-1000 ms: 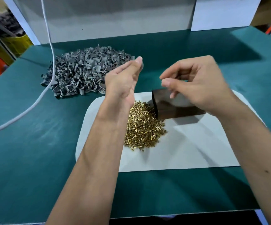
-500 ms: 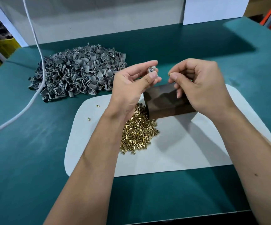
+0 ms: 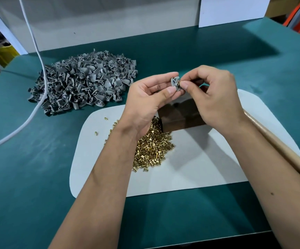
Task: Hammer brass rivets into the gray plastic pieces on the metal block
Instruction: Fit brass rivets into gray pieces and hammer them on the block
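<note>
My left hand pinches a small gray plastic piece between thumb and fingers, above the dark metal block. My right hand pinches a brass rivet against that piece. The block sits on a white mat, partly hidden by both hands. A heap of brass rivets lies on the mat left of the block, under my left wrist. A big pile of gray plastic pieces lies on the green table at the back left.
A wooden handle lies along the mat's right side under my right forearm. A white cable runs down across the gray pile and off to the left. Loose rivets dot the mat's left part. White panels stand behind the table.
My hands have come together: the left hand brought the gray piece in front of the right hand, whose fingertips now meet it with a rivet. The view shifted slightly.
</note>
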The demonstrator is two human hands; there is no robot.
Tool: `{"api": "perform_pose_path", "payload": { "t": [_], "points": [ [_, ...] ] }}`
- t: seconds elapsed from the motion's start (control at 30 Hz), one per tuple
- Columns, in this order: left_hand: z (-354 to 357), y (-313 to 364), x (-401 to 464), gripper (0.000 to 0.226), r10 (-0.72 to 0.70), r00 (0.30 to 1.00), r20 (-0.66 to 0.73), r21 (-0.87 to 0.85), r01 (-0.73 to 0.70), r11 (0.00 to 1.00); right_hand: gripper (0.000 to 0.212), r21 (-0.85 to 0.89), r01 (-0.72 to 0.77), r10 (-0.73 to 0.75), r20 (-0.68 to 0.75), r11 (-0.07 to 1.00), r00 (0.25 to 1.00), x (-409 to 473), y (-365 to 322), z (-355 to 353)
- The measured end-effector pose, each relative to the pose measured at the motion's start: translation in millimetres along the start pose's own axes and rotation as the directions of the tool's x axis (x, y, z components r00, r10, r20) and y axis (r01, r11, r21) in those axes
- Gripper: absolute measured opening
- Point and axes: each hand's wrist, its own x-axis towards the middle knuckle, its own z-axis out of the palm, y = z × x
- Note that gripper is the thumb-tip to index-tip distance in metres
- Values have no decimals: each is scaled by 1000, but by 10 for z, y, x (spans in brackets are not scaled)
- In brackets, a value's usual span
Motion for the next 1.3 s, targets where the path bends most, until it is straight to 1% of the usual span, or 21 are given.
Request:
{"api": "perform_pose_path", "payload": {
  "t": [0.2, 0.37, 0.6, 0.7, 0.9, 1.03, 1.17, 1.3],
  "points": [
    [-15, 2, -7, 33, 14, 1000, 4, -1, -14, 1000, 7, -29, -9, 9, -11, 1000, 1000, -17, -24, 6],
    [-14, 6, -12, 31, 39, 999, -6, 33, -38, 999, 6, -74, -10, 9, -1, 997, 1000, -26, -35, 5],
    [30, -32, -16, 30, 38, 998, -49, 82, -34, 996, 5, -144, -50, 50, -5, 988, 999, -31, -54, 16],
    [48, -44, -19, 28, 36, 997, -66, 87, -30, 996, 5, -154, -73, 71, -22, 985, 997, -34, -63, 30],
    [69, -36, -13, 27, 35, 998, -53, 87, -30, 996, 6, -154, -78, 74, -32, 985, 997, -36, -57, 36],
    [72, -32, 7, 30, 1, 997, -78, 20, 0, 1000, 7, -128, -27, 22, -42, 991, 999, -27, -45, 36],
    [51, 4, 7, 34, -53, 994, -99, -78, 46, 996, 11, -112, 95, -97, -11, 989, 995, -10, -12, -21],
    [53, 24, -5, 32, -82, 994, -79, -91, 75, 993, 7, -122, 196, -202, -32, 973, 979, -7, 18, -44]
  ]
}}
